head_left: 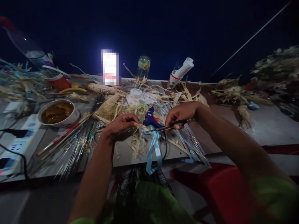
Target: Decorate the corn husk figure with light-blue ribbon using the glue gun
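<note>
My left hand (122, 123) is closed, with thumb and fingertips pinching a small pale piece of dried corn husk (140, 127). In my right hand (181, 113) is a pair of scissors (155, 129) with dark handles. Their blades point left and reach the husk close to my left fingertips. Just beyond the blades lies a blue glue gun (150, 117) with an orange trigger. A light blue ribbon (157, 152) hangs in a loop below the blades, over the table's front edge. Where the ribbon is attached I cannot tell.
Left stand a bowl of brown liquid (58, 113) and a white power strip (21, 146). Thin wires (74, 155) and clear sticks (193, 143) lie near the front edge. Behind are a corn cob (101, 88), a lit screen (109, 67), a bottle (143, 67) and a paper cup (174, 80).
</note>
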`<state>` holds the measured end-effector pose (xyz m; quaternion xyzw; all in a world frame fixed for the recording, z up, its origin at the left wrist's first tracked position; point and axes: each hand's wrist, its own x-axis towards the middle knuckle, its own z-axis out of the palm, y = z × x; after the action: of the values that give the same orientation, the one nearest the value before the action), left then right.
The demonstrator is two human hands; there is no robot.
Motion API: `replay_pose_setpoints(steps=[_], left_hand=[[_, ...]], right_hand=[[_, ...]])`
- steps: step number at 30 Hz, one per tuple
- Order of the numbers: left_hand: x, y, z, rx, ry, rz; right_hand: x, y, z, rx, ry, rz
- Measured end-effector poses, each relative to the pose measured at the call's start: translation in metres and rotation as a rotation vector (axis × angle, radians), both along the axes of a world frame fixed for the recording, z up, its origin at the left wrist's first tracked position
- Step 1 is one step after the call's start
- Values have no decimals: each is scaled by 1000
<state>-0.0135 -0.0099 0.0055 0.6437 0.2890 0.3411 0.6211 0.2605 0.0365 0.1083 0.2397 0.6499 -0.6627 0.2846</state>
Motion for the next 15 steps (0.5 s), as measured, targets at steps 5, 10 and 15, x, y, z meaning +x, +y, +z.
replay_pose_setpoints(steps=[5,10,15], left_hand=[[0,1,2,11,19,13],[0,2,2,31,46,25],[1,0,7,-2,28,85]], right_hand=[[1,-3,0,28,16,-22],[3,-6,3,35,-1,-31],[8,-7,5,105,-55,-3]])
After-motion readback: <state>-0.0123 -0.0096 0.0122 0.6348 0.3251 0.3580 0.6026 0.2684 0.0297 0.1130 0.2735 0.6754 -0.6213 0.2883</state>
